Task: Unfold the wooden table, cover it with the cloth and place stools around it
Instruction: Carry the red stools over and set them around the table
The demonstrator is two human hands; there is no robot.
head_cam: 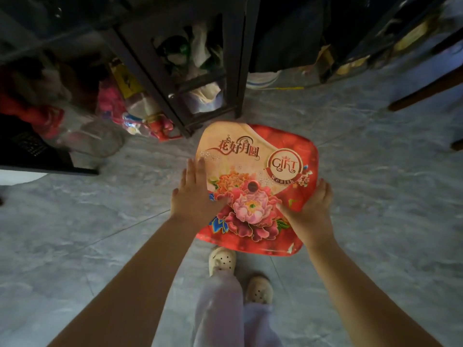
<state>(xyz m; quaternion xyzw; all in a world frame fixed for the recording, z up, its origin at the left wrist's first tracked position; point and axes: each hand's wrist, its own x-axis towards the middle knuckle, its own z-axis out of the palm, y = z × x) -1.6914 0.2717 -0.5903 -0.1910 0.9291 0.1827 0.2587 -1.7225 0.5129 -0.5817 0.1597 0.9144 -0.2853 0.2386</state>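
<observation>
A red plastic stool [263,156] with a printed peony and "GIFT" seat is right below me, seen from above, over the grey tiled floor. My left hand [193,194] lies on the seat's left edge, fingers straight and thumb spread across the print. At the right edge, my right hand [313,211] has its thumb on top and its fingers wrapped over the rim. The stool's legs are hidden under the seat. No table or cloth is in view.
A dark metal rack [235,71] stuffed with bags stands just beyond the stool. Red and pink clutter [37,113] and a black box [32,151] fill the left. A dark wooden leg [426,91] slants at the right. My cream clogs [223,261] are behind the stool.
</observation>
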